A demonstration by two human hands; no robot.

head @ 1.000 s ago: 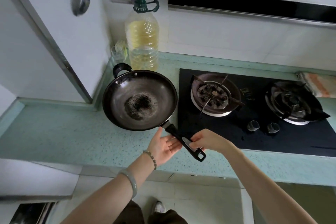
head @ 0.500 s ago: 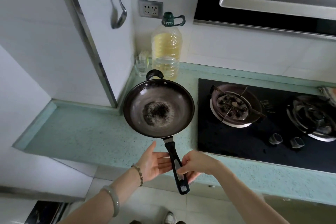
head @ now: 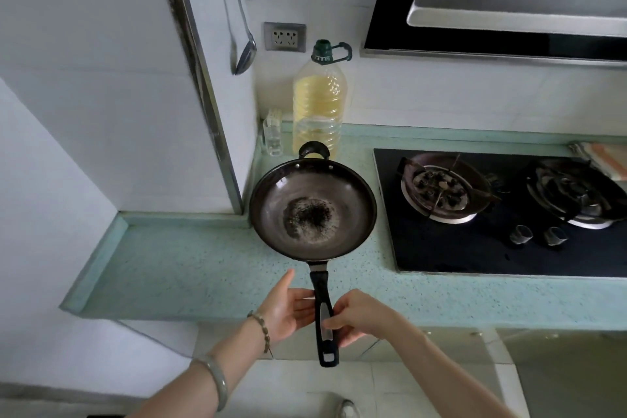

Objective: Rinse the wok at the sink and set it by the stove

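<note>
So the wok (head: 312,210) is a round dark metal one, smooth and dull grey inside with a rough, crusty black patch in the middle of the bowl. It sits on the counter (head: 176,268) just ahead of both hands, with a small black loop grip on its far rim and a long black plastic handle (head: 322,312) pointing straight back at the person and sticking out past the counter's front edge.

The right hand (head: 356,316) is curled around that handle about midway along, fingers under it and thumb on the near side. The left hand (head: 288,307) is open with the palm turned toward the handle and the fingertips at or touching it, not wrapped around. There's a beaded bracelet and a pale bangle on the left arm.

The counter is speckled pale green stone with a raised lip on its left end. Right of the hands is a glossy black glass stove (head: 475,248) with two burners; the far right one is cut off by the frame. Beyond the wok is a clear plastic oil bottle (head: 319,105), its base hidden behind the wok's grip. A small clear container beside it is too blurry to identify.

Left of the wok the counter is bare, so there's plenty of room that side.
</note>
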